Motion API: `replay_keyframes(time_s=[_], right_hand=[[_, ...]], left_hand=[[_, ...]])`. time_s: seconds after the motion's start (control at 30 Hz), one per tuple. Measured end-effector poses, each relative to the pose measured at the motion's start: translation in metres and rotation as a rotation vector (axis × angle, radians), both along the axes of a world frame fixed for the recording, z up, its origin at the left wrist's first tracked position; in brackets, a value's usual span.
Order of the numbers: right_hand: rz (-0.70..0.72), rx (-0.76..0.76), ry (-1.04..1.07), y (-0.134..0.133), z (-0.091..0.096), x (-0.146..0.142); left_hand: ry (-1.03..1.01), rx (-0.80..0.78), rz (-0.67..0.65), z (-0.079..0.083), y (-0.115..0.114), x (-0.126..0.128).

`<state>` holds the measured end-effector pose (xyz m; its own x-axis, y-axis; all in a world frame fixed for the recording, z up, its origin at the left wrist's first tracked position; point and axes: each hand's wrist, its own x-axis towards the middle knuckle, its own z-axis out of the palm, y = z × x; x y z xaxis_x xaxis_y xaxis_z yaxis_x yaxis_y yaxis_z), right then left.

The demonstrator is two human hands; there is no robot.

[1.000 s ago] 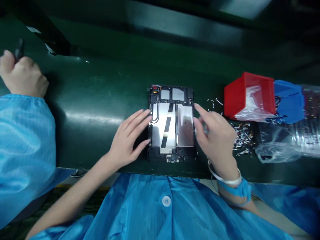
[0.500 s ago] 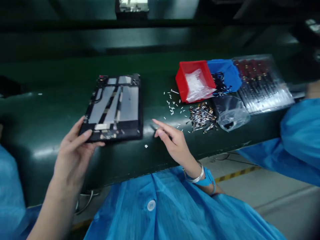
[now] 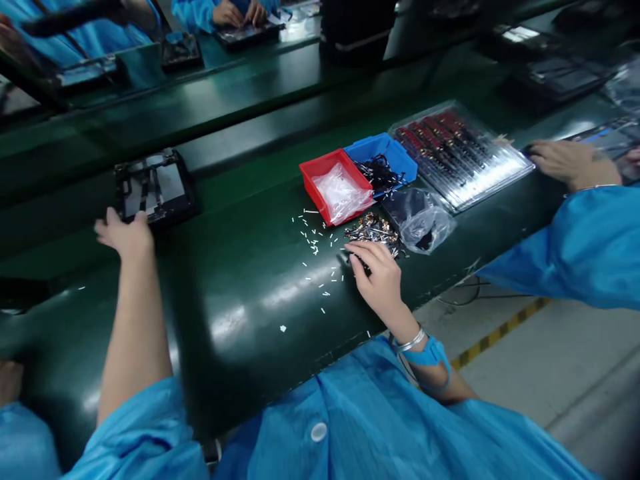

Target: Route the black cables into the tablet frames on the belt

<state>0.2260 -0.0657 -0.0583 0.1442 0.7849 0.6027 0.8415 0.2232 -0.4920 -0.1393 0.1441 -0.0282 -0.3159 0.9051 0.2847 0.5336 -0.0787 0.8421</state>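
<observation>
My left hand [image 3: 123, 233] reaches far out to the left and rests against the near edge of a black tablet chassis [image 3: 153, 183] that lies face-down on the green belt [image 3: 240, 293]. Its fingertips are hidden behind the hand. My right hand [image 3: 377, 273] lies palm-down with its fingers stretched over the near edge of a pile of small metal parts [image 3: 373, 230]. I see nothing gripped in that hand. A bracelet and a blue wrist strap sit on its wrist.
Behind the pile stand a red bin [image 3: 320, 180] holding a clear bag, a blue bin [image 3: 385, 150] of black parts, a loose clear bag [image 3: 420, 217] and a clear parts tray [image 3: 460, 157]. White bits [image 3: 313, 233] litter the belt. A co-worker's hand [image 3: 565, 163] works at the right.
The tablet chassis has moved away to the far left with my left hand following it. My right hand has moved right onto the metal parts pile. My view has swung right.
</observation>
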Motion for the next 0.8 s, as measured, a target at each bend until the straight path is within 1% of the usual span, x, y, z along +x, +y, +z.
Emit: replay_keyframes(time_s=[0.07, 0.1, 0.13, 0.2, 0.23, 0.27, 0.3, 0.33, 0.37, 0.43, 0.5, 0.57, 0.6, 0.67, 0.73, 0.8], right_hand=[[-0.018, -0.002, 0.024, -0.001, -0.003, 0.003], [-0.024, -0.012, 0.030, -0.001, -0.004, 0.004], [-0.029, -0.028, 0.026, 0.000, -0.005, 0.004], [-0.033, -0.086, -0.031, 0.003, -0.007, 0.003], [-0.023, -0.132, -0.082, 0.005, -0.007, 0.001], [-0.005, -0.185, -0.141, 0.007, -0.008, -0.002], [0.019, -0.246, -0.199, 0.009, -0.008, -0.004], [0.047, -0.306, -0.250, 0.010, -0.007, -0.007], [0.078, -0.358, -0.289, 0.010, -0.007, -0.009], [0.156, -0.411, -0.326, 0.007, -0.005, -0.013], [0.224, -0.368, -0.291, -0.002, -0.001, -0.013], [0.220, -0.244, -0.174, -0.015, 0.003, -0.010], [0.187, -0.172, -0.094, -0.022, 0.005, -0.007], [0.103, -0.055, 0.056, -0.034, 0.007, -0.001], [0.044, -0.005, 0.134, -0.042, 0.007, 0.003], [0.008, -0.005, 0.139, -0.047, 0.005, 0.006]], left_hand=[[0.286, 0.024, 0.033, 0.000, -0.012, 0.040], [0.447, 0.032, -0.068, -0.003, -0.018, 0.067], [0.566, 0.038, -0.333, -0.007, -0.024, 0.095], [0.639, 0.037, -0.654, -0.019, -0.033, 0.150], [0.700, 0.021, -0.834, -0.025, -0.037, 0.172], [0.749, 0.006, -0.930, -0.030, -0.041, 0.189], [0.795, -0.001, -1.003, -0.034, -0.045, 0.201], [0.836, -0.001, -1.051, -0.036, -0.051, 0.206], [0.865, 0.008, -1.081, -0.037, -0.058, 0.206], [0.893, 0.038, -1.166, -0.035, -0.076, 0.193], [0.876, 0.050, -1.287, -0.030, -0.100, 0.174], [0.816, 0.040, -1.364, -0.027, -0.120, 0.160], [0.779, 0.033, -1.355, -0.026, -0.126, 0.158], [0.725, 0.017, -1.255, -0.027, -0.127, 0.163], [0.731, -0.013, -1.138, -0.031, -0.116, 0.179], [0.784, -0.041, -1.096, -0.034, -0.102, 0.196]])
